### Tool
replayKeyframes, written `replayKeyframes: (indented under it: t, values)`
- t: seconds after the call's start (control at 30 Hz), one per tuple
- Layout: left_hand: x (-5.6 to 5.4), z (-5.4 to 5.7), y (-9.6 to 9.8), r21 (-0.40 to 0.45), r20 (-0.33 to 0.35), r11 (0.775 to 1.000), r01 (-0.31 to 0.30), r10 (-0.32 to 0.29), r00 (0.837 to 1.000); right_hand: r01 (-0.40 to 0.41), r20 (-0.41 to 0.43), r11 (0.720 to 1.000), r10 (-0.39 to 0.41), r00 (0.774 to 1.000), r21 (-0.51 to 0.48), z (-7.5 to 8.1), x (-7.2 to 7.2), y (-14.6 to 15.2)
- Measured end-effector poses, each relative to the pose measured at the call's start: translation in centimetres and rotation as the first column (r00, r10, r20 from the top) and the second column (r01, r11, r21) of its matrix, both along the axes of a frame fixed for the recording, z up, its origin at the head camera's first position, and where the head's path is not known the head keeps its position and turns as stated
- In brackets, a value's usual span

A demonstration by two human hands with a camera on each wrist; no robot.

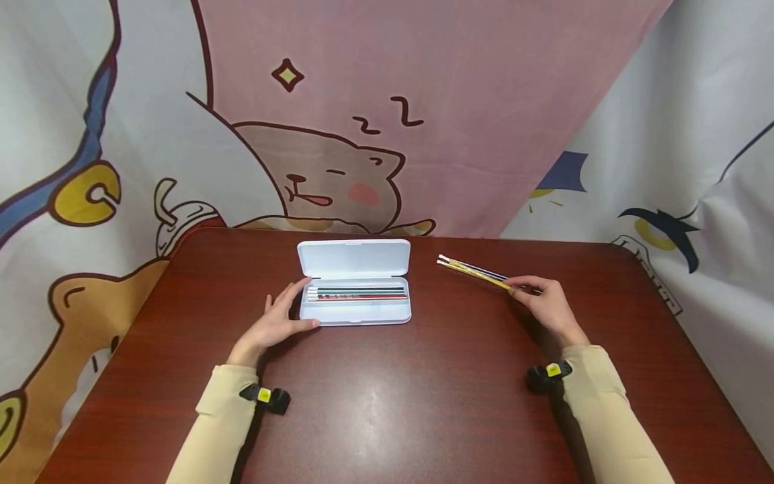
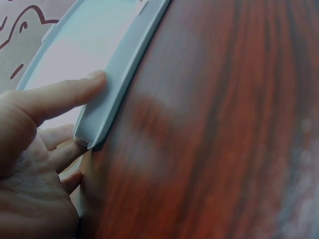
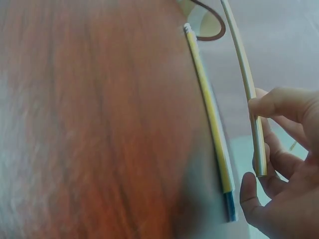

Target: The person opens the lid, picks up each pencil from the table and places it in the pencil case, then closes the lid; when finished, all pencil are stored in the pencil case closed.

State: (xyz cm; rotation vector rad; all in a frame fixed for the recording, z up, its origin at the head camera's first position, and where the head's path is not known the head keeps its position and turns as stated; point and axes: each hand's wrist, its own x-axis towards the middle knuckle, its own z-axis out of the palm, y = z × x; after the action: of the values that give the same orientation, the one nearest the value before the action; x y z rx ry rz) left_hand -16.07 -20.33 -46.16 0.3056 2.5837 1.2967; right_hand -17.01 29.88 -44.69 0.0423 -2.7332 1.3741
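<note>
A white pencil case point(image 1: 353, 260) stands with its lid raised, and several pencils point(image 1: 357, 294) lie side by side in it, pale ends to the left. My left hand point(image 1: 275, 327) holds the case's left end, thumb along the front edge and fingers at the far side. Away to the right, my right hand point(image 1: 547, 306) pinches a slim, pale-striped pencil point(image 3: 244, 64) between thumb and fingers. Beside that pencil, a yellow pencil point(image 3: 212, 114) lies on the table, with a blue pencil end point(image 3: 230, 206) showing past it.
The dark red-brown table point(image 1: 375, 403) reaches back to a cartoon-printed cloth point(image 1: 459, 101) that hangs behind it and at both sides. A small black camera point(image 1: 279, 401) sits at the left wrist, another black camera point(image 1: 538, 380) at the right.
</note>
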Motion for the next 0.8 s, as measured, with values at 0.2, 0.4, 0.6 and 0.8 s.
replayKeyframes:
  t: [0.2, 0.4, 0.6, 0.8]
  values:
    - [0.0, 0.1, 0.0, 0.000, 0.001, 1.000, -0.002, 0.002, 1.000, -0.041, -0.011, 0.999, 0.041, 0.999, -0.017, 0.8, 0.0, -0.8]
    - [0.1, 0.2, 0.0, -0.006, -0.005, 1.000, 0.002, -0.002, 1.000, -0.078, -0.018, 0.997, 0.078, 0.997, -0.016, 2.7, 0.8, -2.4]
    - [0.1, 0.0, 0.0, 0.013, -0.031, 1.000, 0.010, -0.010, 0.999, -0.103, -0.039, 0.995, 0.103, 0.994, 0.003, 0.9, -0.2, -2.4]
    - [0.4, 0.0, 0.0, 0.044, -0.059, 0.999, 0.019, -0.017, 0.998, -0.139, -0.046, 0.990, 0.137, 0.989, -0.029, 0.5, -0.6, -3.7]
